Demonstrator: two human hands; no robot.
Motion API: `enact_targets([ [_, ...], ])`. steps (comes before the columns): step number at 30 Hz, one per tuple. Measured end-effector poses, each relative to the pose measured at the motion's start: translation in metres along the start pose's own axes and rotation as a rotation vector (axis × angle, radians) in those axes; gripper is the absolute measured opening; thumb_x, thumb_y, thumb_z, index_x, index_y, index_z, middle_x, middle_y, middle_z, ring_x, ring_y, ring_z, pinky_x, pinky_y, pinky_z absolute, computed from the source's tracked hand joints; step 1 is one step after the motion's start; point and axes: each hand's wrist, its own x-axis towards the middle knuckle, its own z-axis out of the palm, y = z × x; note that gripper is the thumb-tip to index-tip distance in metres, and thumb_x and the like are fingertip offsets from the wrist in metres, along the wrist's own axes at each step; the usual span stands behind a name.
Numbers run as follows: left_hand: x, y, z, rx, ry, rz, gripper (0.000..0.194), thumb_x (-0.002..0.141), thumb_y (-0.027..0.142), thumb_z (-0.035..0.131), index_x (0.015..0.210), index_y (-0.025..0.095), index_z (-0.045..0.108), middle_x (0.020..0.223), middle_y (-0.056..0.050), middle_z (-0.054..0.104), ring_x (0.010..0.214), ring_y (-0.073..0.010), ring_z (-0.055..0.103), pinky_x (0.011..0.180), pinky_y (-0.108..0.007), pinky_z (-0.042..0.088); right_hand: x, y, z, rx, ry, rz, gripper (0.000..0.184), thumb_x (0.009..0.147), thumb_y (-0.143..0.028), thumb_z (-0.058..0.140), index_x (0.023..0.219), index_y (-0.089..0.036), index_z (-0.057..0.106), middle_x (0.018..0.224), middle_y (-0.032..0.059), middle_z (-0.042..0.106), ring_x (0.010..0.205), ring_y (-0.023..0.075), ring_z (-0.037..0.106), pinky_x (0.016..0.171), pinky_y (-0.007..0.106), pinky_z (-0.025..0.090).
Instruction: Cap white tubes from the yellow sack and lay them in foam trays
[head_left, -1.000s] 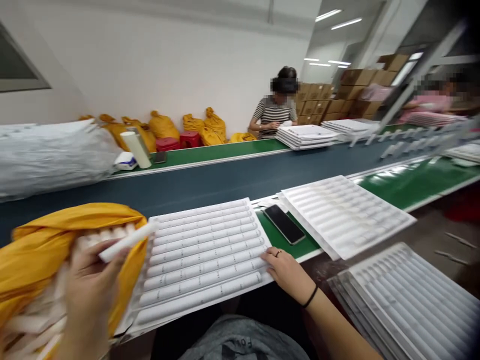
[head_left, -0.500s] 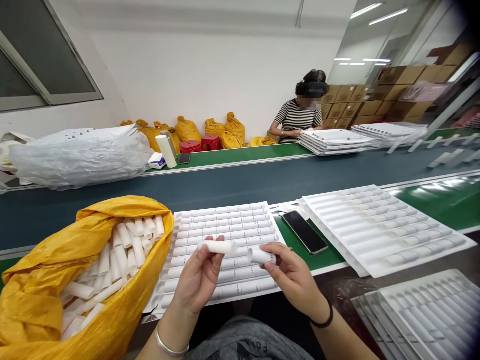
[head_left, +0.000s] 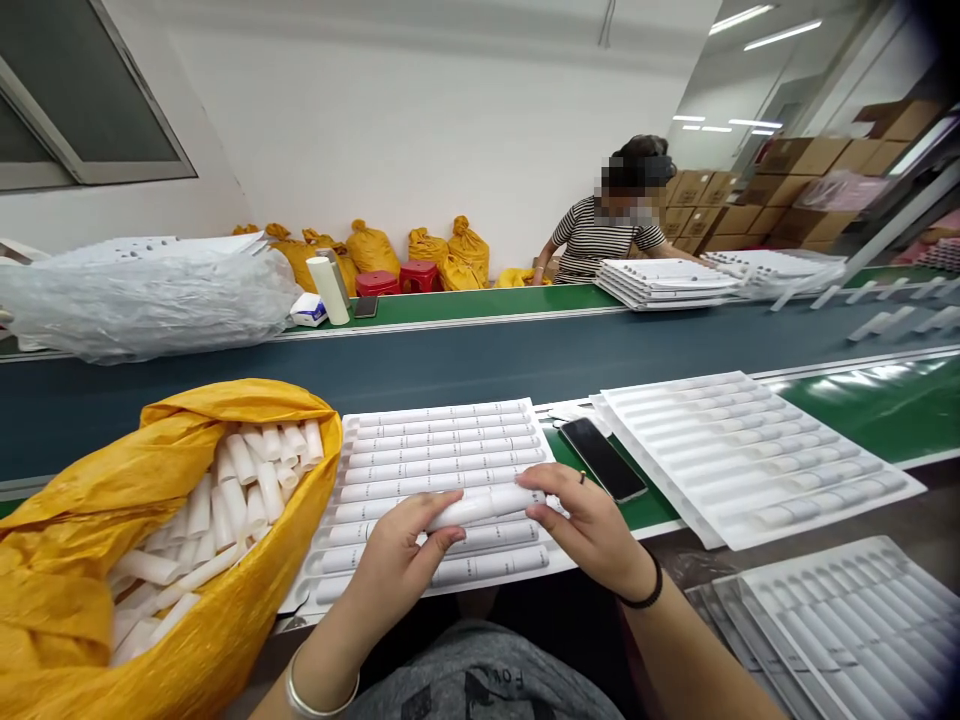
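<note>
Above the tray, my left hand [head_left: 396, 552] pinches a plain white plastic tube [head_left: 459, 510] between thumb and fingers. My right hand [head_left: 589, 528] grips a short white printed cylinder [head_left: 516, 498] by its right end. The two pieces meet end to end in one line; how far one sits inside the other cannot be made out. Below them lies a white tray [head_left: 306, 592] holding rows of white printed tubes [head_left: 442, 459]. To the left of my left hand, an open yellow sack [head_left: 247, 392] is full of plain white tubes [head_left: 238, 500].
A black phone [head_left: 604, 460] lies right of the tray. More trays [head_left: 675, 450] rest farther right, with a stack [head_left: 847, 620] lower down. Behind runs a conveyor belt [head_left: 450, 350]; across it a person in a striped top [head_left: 592, 238] sits by stacked trays [head_left: 660, 284].
The plain tube and the printed cylinder, apart before, now touch end to end. My left hand has turned palm-down over the tube. The person opposite has stretched an arm toward the trays.
</note>
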Motion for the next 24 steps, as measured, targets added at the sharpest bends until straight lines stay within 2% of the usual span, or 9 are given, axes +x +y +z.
enact_targets([
  [5,0.001,0.002,0.008,0.115,0.078,0.17,0.046,0.084,0.015,0.062,0.127,0.027,0.055,0.105,-0.006,0.068,0.095,-0.0182,0.063,0.083,-0.026,0.05,-0.001,0.001,0.011,0.032,-0.066,0.095,0.025,0.092,-0.032,0.051,0.113,-0.021,0.059,0.097,0.0069,0.068,0.078,0.0149,0.063,0.071,0.027,0.053],
  [11,-0.002,0.013,0.013,0.088,0.095,0.18,0.041,0.084,0.011,0.058,0.124,0.023,0.056,0.096,-0.007,0.068,0.088,-0.0178,0.063,0.078,-0.026,0.051,-0.006,-0.005,0.016,0.088,-0.014,0.066,0.023,0.092,-0.027,0.05,0.114,-0.022,0.057,0.101,0.0063,0.066,0.091,0.0168,0.063,0.079,0.027,0.052],
  [13,-0.005,0.013,0.018,0.078,0.079,0.165,0.039,0.085,0.013,0.057,0.123,0.022,0.056,0.095,-0.007,0.068,0.086,-0.0178,0.063,0.077,-0.027,0.051,-0.008,-0.007,0.016,0.051,-0.045,0.058,0.024,0.093,-0.027,0.051,0.116,-0.022,0.056,0.1,0.0065,0.067,0.091,0.0171,0.063,0.078,0.028,0.052],
  [16,-0.011,0.008,0.029,0.117,0.008,0.142,0.038,0.087,0.018,0.057,0.125,0.023,0.055,0.097,-0.007,0.068,0.087,-0.0186,0.064,0.079,-0.028,0.052,-0.009,-0.012,0.019,-0.174,-0.134,-0.018,0.025,0.091,-0.029,0.055,0.114,-0.02,0.059,0.101,0.0099,0.067,0.092,0.021,0.063,0.08,0.033,0.052],
  [18,-0.015,-0.001,0.032,0.149,-0.091,0.112,0.043,0.087,0.025,0.058,0.129,0.026,0.051,0.099,-0.007,0.069,0.088,-0.0196,0.065,0.08,-0.03,0.053,-0.012,-0.014,0.024,-0.391,-0.197,-0.107,0.024,0.089,-0.028,0.057,0.11,-0.018,0.063,0.1,0.0125,0.067,0.089,0.0242,0.061,0.079,0.038,0.052],
  [20,-0.018,-0.015,0.027,0.165,-0.18,0.071,0.055,0.083,0.033,0.063,0.135,0.029,0.045,0.105,-0.006,0.069,0.09,-0.0212,0.066,0.08,-0.03,0.054,-0.018,-0.007,0.025,-0.568,-0.248,-0.162,0.022,0.089,-0.02,0.054,0.108,-0.017,0.064,0.1,0.0137,0.068,0.081,0.0237,0.061,0.073,0.039,0.051],
  [21,-0.018,-0.025,0.02,0.169,-0.18,0.05,0.064,0.079,0.037,0.068,0.137,0.029,0.043,0.109,-0.007,0.068,0.092,-0.0223,0.066,0.08,-0.03,0.054,-0.024,0.001,0.022,-0.635,-0.26,-0.159,0.023,0.089,-0.017,0.051,0.107,-0.017,0.064,0.101,0.0138,0.068,0.078,0.0225,0.061,0.071,0.038,0.051],
  [22,-0.017,-0.036,0.011,0.173,-0.15,0.033,0.069,0.074,0.04,0.072,0.137,0.029,0.044,0.116,-0.008,0.066,0.097,-0.0246,0.065,0.082,-0.031,0.053,-0.031,0.013,0.015,-0.696,-0.256,-0.128,0.024,0.089,-0.014,0.048,0.108,-0.016,0.064,0.103,0.0139,0.068,0.077,0.0216,0.062,0.07,0.037,0.052],
  [24,-0.012,-0.061,-0.01,0.158,0.116,-0.025,0.057,0.067,0.041,0.077,0.12,0.028,0.06,0.116,-0.008,0.066,0.105,-0.029,0.061,0.089,-0.034,0.05,-0.049,0.043,-0.014,-0.832,-0.197,0.045,0.028,0.089,-0.011,0.045,0.109,-0.018,0.064,0.109,0.0131,0.066,0.087,0.0216,0.064,0.077,0.034,0.052],
])
